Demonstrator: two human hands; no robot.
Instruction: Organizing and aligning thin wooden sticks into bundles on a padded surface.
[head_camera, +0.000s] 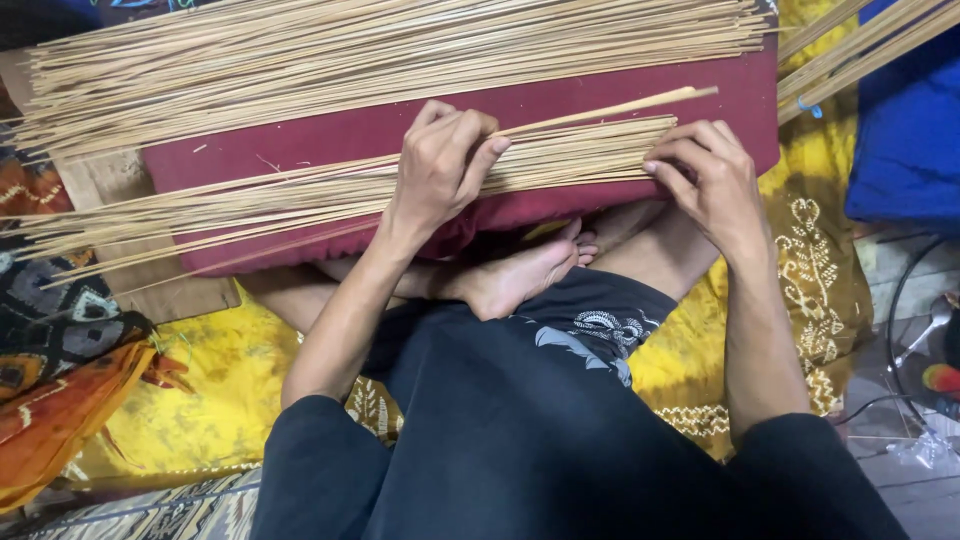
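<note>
Bundle of thin bamboo sticks (330, 190) on maroon cushion (560, 110), light, stiff, probably brittle, best gripped mid-length; left hand (440, 165) closed, pinching one stick; right hand (705, 180) half-curled, fingertips squaring stick ends.

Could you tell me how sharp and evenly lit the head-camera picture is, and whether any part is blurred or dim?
Head view: soft, even light with no glare; the left hand and right hand on the thin sticks are sharp; the far stick pile stays clear; corners darken, and the metal spoon at the right edge looks dim.
</note>
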